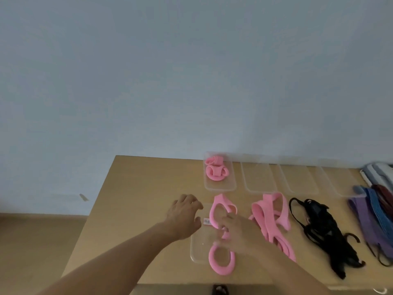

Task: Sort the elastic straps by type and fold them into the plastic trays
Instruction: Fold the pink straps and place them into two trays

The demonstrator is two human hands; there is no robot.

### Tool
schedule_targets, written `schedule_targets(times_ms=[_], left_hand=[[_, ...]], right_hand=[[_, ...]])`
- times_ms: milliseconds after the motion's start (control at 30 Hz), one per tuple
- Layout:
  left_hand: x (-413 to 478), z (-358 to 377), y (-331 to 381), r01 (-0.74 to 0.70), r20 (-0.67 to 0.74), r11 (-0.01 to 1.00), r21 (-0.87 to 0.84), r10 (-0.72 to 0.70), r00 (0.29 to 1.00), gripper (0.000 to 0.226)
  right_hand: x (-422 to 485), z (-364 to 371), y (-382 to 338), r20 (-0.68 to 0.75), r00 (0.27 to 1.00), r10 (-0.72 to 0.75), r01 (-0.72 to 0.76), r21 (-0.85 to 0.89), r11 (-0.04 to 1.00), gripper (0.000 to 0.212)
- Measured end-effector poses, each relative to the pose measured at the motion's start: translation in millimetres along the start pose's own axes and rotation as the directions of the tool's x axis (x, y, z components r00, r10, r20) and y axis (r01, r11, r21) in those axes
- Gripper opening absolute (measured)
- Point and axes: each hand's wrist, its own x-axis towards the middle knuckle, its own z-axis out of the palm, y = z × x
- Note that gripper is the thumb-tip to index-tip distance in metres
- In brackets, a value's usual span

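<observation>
Pale blue wall behind; wooden table point(136, 188) pushed against it, floor strip at left.

Item 1. Row of clear plastic trays along the back edge. Leftmost tray point(220, 187) holds two folded pink straps point(215, 170); the next tray point(256, 177) and those further right look bare, though their outlines are faint.

Item 2. Loose pink strap point(221, 258), a long loop lying lengthwise in front of the filled tray, partly over a flat clear sheet or lid point(196, 250) that carries a small label point(207, 221). This appears to be the piece in hand.

Item 3. Pile of pink straps point(270, 218), just right of the loose one. Beyond it, a black tangle of straps point(323, 231), then purple and blue straps point(370, 211) at the right edge.

Item 4. Left hand point(185, 211): fingers spread apart, hovering over the table left of the loose strap, holding nothing.

Item 5. Right hand point(238, 228): blurred, over the middle of the loose strap; whether it has closed on the strap cannot be told.

Handling note, as judgement: the strap looks light, soft and limp, with some spring, so a fold would likely relax open unless pinned. Best taken at the narrow middle where the sides come together, or pinched at each end loop. No fragility apparent; nearby piles could snag if dragged.
</observation>
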Motion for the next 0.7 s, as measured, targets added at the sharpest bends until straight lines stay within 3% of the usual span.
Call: schedule_targets(times_ms=[133, 233, 333, 400, 567, 700], left_hand=[[-19, 10, 4, -0.015, 0.105, 0.999, -0.037, 0.018, 0.994, 0.044], [-26, 6, 6, -0.008, 0.150, 0.998, -0.067, 0.018, 0.989, 0.046], [-27, -3, 7, 0.015, 0.187, 0.995, -0.094, 0.003, 0.982, 0.045], [-25, -10, 10, 0.039, 0.199, 0.994, -0.103, -0.018, 0.980, 0.044], [-20, -30, 34, 0.092, 0.191, 0.964, -0.251, -0.044, 0.981, 0.040], [-12, -58, 50, 0.132, 0.106, 0.868, -0.478, -0.092, 0.990, 0.040]], right_hand=[[-37, 28, -14, 0.210, 0.976, 0.060, -0.033, -0.130, 0.991, 0.065], [-44, 39, -16, 0.218, 0.975, 0.040, 0.011, -0.231, 0.973, 0.046], [-46, 32, -16, 0.183, 0.983, 0.014, 0.024, -0.199, 0.980, 0.020], [-46, 28, -14, 0.170, 0.985, 0.006, 0.030, -0.208, 0.978, 0.017], [-53, -13, -16, -0.035, 0.999, -0.034, 0.031, -0.086, 0.996, 0.020], [-36, -71, -7, -0.286, 0.956, -0.072, 0.049, -0.088, 0.995, 0.017]])
